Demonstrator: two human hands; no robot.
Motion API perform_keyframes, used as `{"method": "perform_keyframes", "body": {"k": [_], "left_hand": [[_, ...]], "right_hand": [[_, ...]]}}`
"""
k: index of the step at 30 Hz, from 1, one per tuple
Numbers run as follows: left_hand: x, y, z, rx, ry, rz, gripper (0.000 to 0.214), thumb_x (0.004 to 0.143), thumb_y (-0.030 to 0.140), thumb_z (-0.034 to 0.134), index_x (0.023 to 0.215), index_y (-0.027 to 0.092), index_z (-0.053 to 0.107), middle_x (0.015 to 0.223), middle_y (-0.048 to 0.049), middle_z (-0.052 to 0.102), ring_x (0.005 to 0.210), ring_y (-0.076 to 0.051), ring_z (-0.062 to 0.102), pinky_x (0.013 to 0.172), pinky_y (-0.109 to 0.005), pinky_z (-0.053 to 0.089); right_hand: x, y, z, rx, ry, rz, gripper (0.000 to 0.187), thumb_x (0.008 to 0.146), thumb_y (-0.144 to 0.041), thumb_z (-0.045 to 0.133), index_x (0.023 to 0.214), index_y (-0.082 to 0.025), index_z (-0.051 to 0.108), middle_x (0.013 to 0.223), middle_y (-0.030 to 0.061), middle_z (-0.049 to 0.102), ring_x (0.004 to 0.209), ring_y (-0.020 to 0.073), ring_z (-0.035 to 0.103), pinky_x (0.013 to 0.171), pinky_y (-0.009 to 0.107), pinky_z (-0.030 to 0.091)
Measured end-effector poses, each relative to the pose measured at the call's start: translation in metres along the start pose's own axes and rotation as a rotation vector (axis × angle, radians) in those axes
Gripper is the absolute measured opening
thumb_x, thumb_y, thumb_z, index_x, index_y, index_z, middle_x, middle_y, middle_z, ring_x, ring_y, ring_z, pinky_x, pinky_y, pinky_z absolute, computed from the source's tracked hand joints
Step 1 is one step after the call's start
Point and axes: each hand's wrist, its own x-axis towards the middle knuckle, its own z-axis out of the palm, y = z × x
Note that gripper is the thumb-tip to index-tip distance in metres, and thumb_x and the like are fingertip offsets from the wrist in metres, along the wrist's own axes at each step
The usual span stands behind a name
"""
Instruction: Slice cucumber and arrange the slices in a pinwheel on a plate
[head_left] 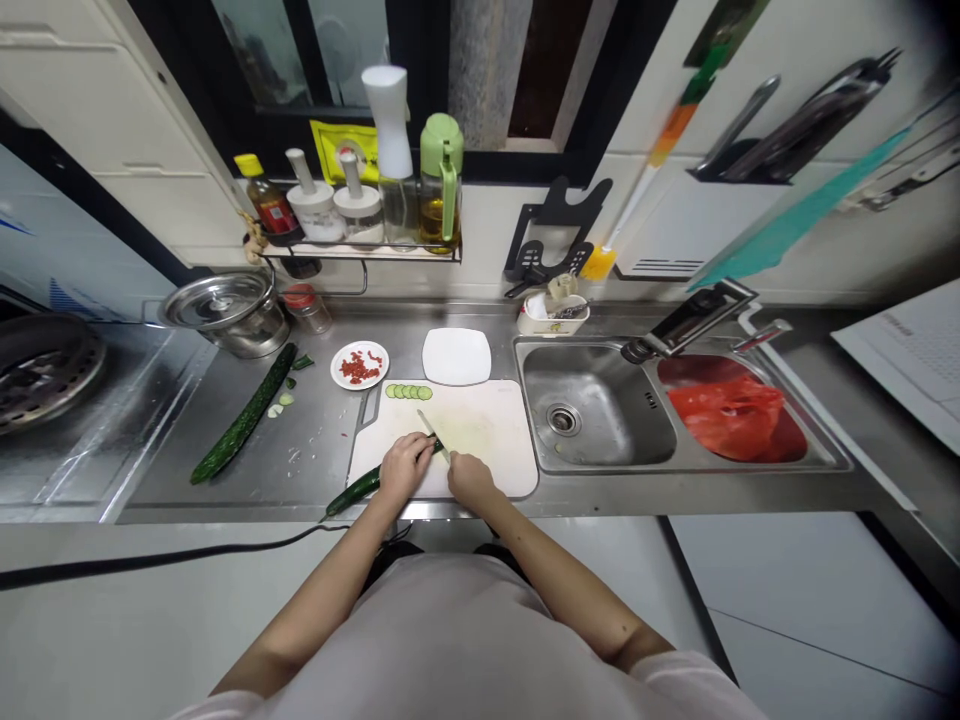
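My left hand [406, 464] is closed over a dark green cucumber [355, 492] that lies slanted across the lower left of the white cutting board [510, 430]. In my right hand [472, 480] is the handle of a kitchen knife [433, 430]. Its blade stands at the cucumber's cut end, just right of my left fingers. A row of several cucumber slices [409, 392] lies at the board's upper left. Behind the board sits a white square plate [457, 356]. A small white dish holds chopped red pieces [361, 367].
A second whole cucumber [244, 415] and small trimmings lie on the steel counter to the left. Behind them is a lidded pot [232, 312]. The sink [600, 400] adjoins the board's right side, with a red plastic bag [727, 415] in its right basin. A bottle rack [367, 250] overhangs the back.
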Motion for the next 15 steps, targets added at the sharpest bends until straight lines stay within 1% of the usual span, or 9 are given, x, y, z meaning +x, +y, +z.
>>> {"method": "perform_keyframes", "body": {"k": [6,12,15], "left_hand": [[0.000,0.002,-0.002,-0.001,0.007,0.003,0.023,0.092,0.027,0.050,0.103,0.025,0.070,0.105,-0.0027,0.068,0.098,-0.018,0.061,0.088,-0.031,0.050],[-0.001,0.001,0.000,0.000,0.016,0.007,0.022,0.092,0.028,0.051,0.101,0.026,0.070,0.105,-0.0029,0.068,0.098,-0.018,0.061,0.087,-0.032,0.051],[0.000,0.002,0.000,0.001,0.022,0.012,0.022,0.092,0.027,0.051,0.102,0.026,0.070,0.105,-0.0031,0.068,0.098,-0.018,0.061,0.087,-0.032,0.051]], "right_hand": [[0.000,0.001,0.006,-0.017,0.027,0.001,0.028,0.090,-0.011,0.036,0.112,-0.012,0.054,0.105,0.0157,0.067,0.099,0.0220,0.064,0.081,0.031,0.047],[-0.006,0.005,0.013,-0.017,0.033,0.018,0.027,0.091,-0.012,0.036,0.109,-0.012,0.056,0.099,0.0151,0.068,0.098,0.0235,0.065,0.079,0.032,0.047],[-0.009,0.007,0.017,-0.021,0.025,0.036,0.028,0.091,-0.011,0.035,0.110,-0.013,0.056,0.097,0.0152,0.068,0.097,0.0239,0.066,0.079,0.032,0.047]]}}
